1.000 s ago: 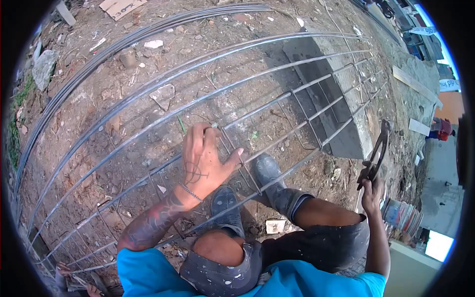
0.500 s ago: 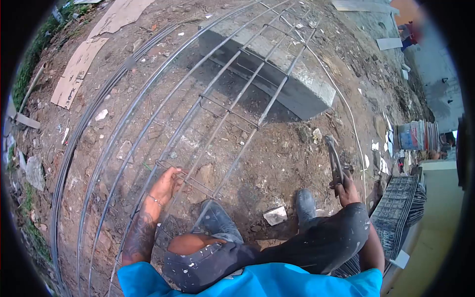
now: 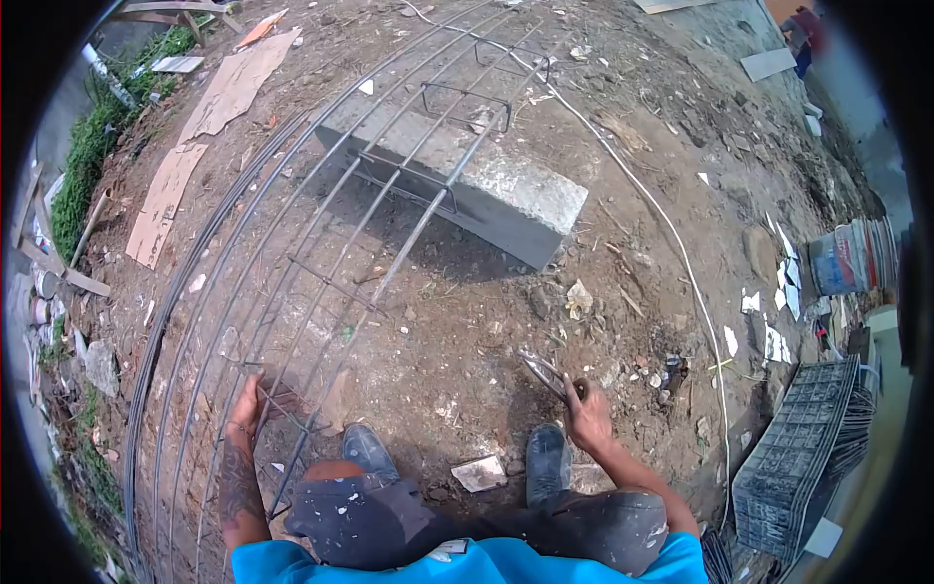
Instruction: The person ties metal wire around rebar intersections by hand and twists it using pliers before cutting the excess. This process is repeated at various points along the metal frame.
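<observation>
A long cage of steel rebar (image 3: 409, 238), its bars joined by square wire stirrups, stretches from my left side up past a concrete block. My left hand (image 3: 247, 407) is closed around part of the cage at its near end, by a stirrup. The exact spot of that grip is partly hidden by the bars. In front of my right boot, my right hand (image 3: 588, 419) grips a pair of metal pincers (image 3: 545, 372) by the handles. Their head points up and left, over bare soil and apart from the cage.
The concrete block (image 3: 530, 195) lies beneath the cage's far part. Loose rods (image 3: 146, 375) run along the left. A pale cable (image 3: 671, 229) curves down the right side, near stacked wire stirrups (image 3: 793, 448) and buckets (image 3: 851, 258). A broken tile (image 3: 479, 474) lies between my boots.
The view has shifted, so the cage and block appear farther left. My right hand has swung the pincers leftward, toward the front of my boots. My left hand stays at the cage.
</observation>
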### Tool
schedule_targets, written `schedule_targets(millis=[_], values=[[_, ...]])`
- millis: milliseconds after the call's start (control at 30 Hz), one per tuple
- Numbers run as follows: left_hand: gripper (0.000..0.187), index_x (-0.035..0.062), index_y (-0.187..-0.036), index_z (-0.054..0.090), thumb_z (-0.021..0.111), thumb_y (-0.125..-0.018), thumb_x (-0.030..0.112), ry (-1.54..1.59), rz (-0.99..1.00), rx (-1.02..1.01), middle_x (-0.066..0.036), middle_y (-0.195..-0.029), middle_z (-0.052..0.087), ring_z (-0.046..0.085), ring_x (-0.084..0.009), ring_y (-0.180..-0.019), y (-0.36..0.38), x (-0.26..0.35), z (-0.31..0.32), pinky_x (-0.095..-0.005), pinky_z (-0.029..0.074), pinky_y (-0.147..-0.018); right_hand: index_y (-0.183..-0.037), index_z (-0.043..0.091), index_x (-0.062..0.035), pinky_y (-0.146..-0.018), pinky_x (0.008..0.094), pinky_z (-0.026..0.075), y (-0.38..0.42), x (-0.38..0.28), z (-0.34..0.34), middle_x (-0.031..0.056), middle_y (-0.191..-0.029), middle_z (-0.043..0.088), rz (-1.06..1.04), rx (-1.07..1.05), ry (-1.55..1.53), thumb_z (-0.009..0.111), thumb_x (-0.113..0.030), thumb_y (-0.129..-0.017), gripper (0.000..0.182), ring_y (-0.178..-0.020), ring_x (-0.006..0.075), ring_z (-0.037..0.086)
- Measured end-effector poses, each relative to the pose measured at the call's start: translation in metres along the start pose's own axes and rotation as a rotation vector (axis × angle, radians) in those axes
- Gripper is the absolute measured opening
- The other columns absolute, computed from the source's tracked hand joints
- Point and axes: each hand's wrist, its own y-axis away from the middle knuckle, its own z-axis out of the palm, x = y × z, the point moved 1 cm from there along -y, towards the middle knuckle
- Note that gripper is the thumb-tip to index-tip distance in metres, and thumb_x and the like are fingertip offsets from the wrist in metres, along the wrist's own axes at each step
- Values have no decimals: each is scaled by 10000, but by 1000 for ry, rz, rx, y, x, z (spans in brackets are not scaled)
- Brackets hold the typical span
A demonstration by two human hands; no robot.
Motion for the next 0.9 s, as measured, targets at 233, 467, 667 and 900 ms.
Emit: schedule_targets(millis=[233, 467, 667, 900], values=[[429, -4, -1175, 569, 535, -954, 363, -643, 645, 991, -155, -1155, 585, 554, -260, -1059, 114, -29, 50, -412, 455, -842, -1445, 349, -122, -1042, 479, 343, -11, 29, 19, 260, -1350, 405, -5, -117, -199, 566, -115, -826, 656, -1235, 410, 409], [171, 52, -925, 623, 664, -761, 76, -719, 344, 839, -147, -853, 621, 623, -318, -821, 282, -196, 211, -387, 490, -725, -1233, 557, -119, -929, 508, 400, -33, 50, 37, 224, -1223, 501, -410, -184, 35, 608, -117, -812, 424, -1083, 419, 492], [223, 18, -922, 654, 647, -777, 187, -254, -131, 613, -176, -837, 660, 658, -316, -802, 345, -332, 331, -403, 513, -716, -1134, 578, -187, -822, 513, 438, -58, 108, 85, 230, -1145, 494, -353, -154, 84, 636, -172, -829, 311, -1056, 429, 496], [367, 70, -1016, 628, 696, -750, 313, -368, -488, 1329, -191, -1105, 561, 533, -384, -1055, 364, -422, 279, -457, 428, -913, -1085, 478, 25, -861, 532, 394, -68, 69, 24, 225, -1136, 478, -567, -254, 164, 646, -192, -813, 386, -1065, 424, 477]])
